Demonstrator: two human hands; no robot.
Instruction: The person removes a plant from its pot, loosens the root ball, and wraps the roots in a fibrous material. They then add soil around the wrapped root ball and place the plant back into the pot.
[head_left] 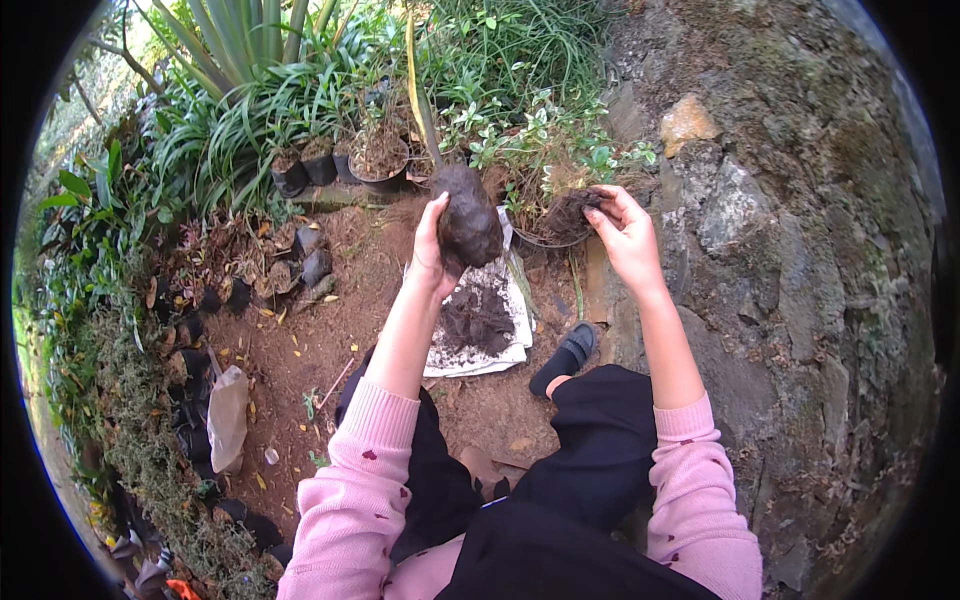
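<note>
My left hand (430,255) is wrapped round the side of a dark, lumpy soil ball (468,218), held up in front of me. A long yellow-edged leaf (425,120) rises from the ball's top. Off to the right, my right hand (630,240) pinches a clump of dark, fibrous material (573,213) between thumb and fingers, apart from the ball. Below the ball, a white sheet (505,358) lies on the ground with a heap of the same dark fibre (475,318) on it.
A rough stone wall (780,280) stands close on my right. Potted plants (380,165) line the far side; black plant bags (318,265) sit at the left. A pale plastic bag (228,418) rests on the soil. My sandalled foot (575,345) is beside the sheet.
</note>
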